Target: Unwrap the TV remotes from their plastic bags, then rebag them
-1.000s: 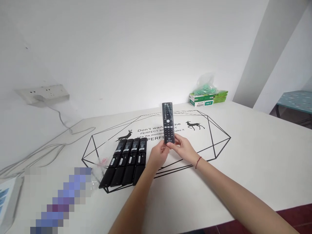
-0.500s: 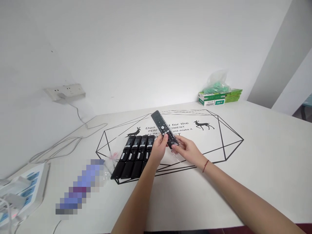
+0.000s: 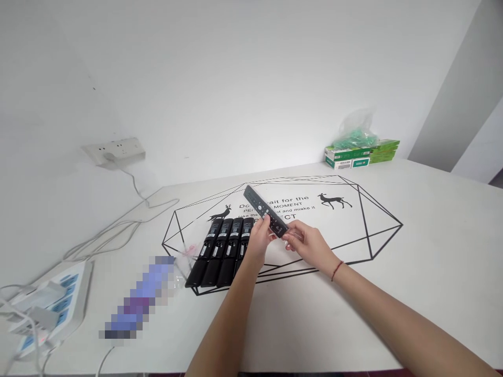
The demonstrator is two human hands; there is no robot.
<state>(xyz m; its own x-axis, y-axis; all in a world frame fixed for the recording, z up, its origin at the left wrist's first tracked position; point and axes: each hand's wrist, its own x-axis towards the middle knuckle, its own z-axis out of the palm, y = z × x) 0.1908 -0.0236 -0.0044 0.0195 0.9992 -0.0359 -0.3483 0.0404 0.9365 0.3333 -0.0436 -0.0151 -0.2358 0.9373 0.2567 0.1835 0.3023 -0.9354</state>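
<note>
A black remote control point(image 3: 262, 206) is held slantwise above the table, buttons facing up. My left hand point(image 3: 260, 238) grips it from the left, thumb lying on its lower buttons. My right hand point(image 3: 308, 243) is closed at the remote's lower end, pinching a clear plastic sleeve point(image 3: 290, 242) there. Just left of my left wrist, several black remotes point(image 3: 222, 248) lie side by side, face down, with battery bays uncovered; my left arm hides part of the rightmost one.
A pixelated blue object point(image 3: 141, 296) lies left of the remotes, near crumpled clear plastic point(image 3: 178, 281). A power strip point(image 3: 58, 303) with plugs and cables point(image 3: 106, 235) occupies the left side. Green-and-white boxes point(image 3: 348, 156) under a plastic bag point(image 3: 357, 135) stand at the back right.
The held remote has tipped so its face looks narrower. My right fingers have shifted from the remote's lower edge onto the plastic beside it. The view has moved slightly left.
</note>
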